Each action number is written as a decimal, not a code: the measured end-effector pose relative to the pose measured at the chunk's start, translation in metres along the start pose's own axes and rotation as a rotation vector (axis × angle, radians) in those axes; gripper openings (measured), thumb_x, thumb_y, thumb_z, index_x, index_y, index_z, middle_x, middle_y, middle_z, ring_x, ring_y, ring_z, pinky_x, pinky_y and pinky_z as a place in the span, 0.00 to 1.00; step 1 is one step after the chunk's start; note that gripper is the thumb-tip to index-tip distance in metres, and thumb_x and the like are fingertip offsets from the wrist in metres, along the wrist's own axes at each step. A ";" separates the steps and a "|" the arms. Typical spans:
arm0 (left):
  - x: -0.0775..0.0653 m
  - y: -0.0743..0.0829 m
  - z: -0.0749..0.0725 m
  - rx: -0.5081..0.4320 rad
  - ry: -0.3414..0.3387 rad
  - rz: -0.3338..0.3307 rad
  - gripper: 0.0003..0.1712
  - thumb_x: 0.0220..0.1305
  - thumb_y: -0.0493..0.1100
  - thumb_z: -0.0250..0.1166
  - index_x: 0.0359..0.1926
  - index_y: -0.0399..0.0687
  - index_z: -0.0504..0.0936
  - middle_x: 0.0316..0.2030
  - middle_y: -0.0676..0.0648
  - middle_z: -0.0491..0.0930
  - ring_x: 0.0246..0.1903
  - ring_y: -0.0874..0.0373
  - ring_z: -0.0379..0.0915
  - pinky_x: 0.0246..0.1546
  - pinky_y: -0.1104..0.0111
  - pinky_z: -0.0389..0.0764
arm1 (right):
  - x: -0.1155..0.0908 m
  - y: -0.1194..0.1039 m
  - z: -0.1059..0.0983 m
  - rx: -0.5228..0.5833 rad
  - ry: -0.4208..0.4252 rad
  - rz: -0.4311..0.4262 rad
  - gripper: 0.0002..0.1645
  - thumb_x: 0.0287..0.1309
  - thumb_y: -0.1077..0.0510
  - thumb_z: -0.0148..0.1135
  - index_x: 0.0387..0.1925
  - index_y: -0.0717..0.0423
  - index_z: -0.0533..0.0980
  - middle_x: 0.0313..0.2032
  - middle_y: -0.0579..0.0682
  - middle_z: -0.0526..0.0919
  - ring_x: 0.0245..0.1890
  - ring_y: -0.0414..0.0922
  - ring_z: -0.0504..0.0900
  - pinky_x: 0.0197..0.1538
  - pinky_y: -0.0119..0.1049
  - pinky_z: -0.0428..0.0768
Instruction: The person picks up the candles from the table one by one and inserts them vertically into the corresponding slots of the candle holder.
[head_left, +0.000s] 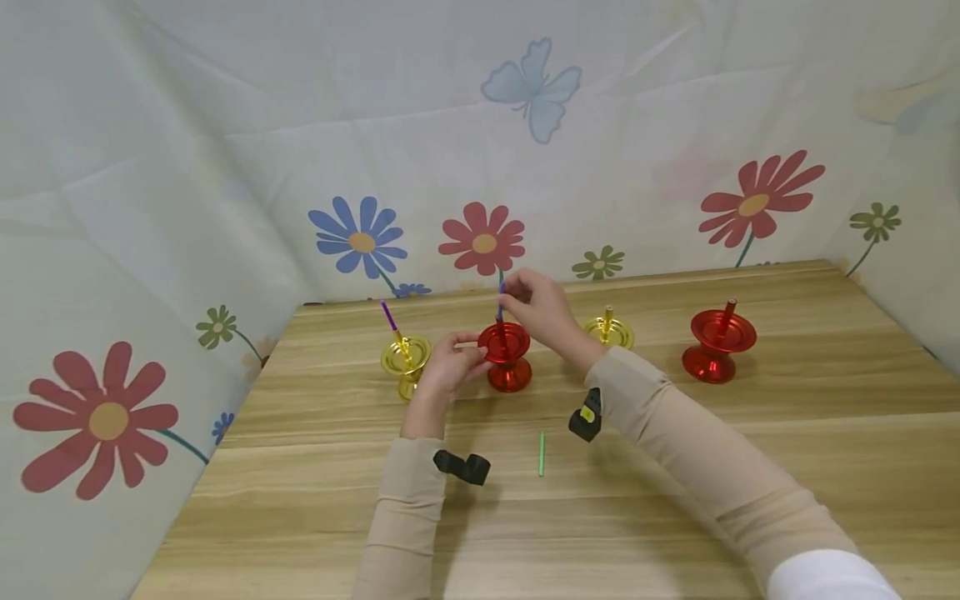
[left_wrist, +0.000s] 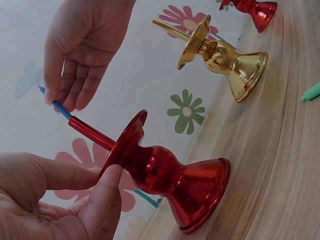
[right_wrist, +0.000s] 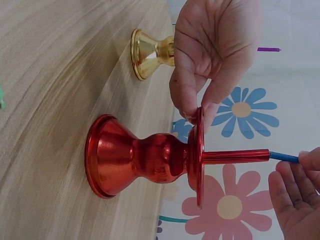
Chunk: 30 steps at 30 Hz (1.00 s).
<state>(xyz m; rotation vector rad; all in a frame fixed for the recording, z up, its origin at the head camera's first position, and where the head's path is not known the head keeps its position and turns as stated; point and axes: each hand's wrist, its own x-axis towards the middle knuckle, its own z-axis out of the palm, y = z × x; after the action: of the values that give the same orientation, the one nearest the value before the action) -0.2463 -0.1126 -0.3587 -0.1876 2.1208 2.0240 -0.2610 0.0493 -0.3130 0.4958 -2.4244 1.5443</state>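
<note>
My left hand (head_left: pixel 450 364) pinches the dish rim of a red metal candlestick (head_left: pixel 510 377), which stands upright on the table. Above it, my right hand (head_left: pixel 542 310) holds a thin blue candle (left_wrist: pixel 62 110) between thumb and fingertips. The candle's lower end sits at the mouth of the candlestick's upright tube (right_wrist: pixel 235 157), in line with it. Just left of my left hand is a gold candlestick (head_left: pixel 406 356) with a purple candle (head_left: pixel 388 315) leaning in its tube.
Partly behind my right wrist stands another gold candlestick (head_left: pixel 618 332), its tube bare. Farther right is a second red candlestick (head_left: pixel 710 364), also without a candle. A green candle (head_left: pixel 542 454) lies on the wooden table (head_left: pixel 300 500) between my forearms. Flowered cloth (head_left: pixel 420 158) hangs behind the table.
</note>
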 end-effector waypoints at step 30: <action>-0.001 0.002 -0.001 0.015 0.004 -0.024 0.21 0.67 0.31 0.54 0.59 0.33 0.66 0.45 0.35 0.75 0.33 0.58 0.77 0.42 0.71 0.83 | 0.005 -0.002 0.002 -0.017 -0.035 -0.024 0.09 0.61 0.64 0.60 0.41 0.66 0.74 0.39 0.61 0.82 0.39 0.52 0.81 0.48 0.42 0.82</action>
<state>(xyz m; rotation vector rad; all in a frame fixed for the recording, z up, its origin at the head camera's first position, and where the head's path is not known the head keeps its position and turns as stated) -0.2462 -0.1140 -0.3567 -0.2134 2.1253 1.9948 -0.2647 0.0459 -0.3100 0.5511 -2.4470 1.5162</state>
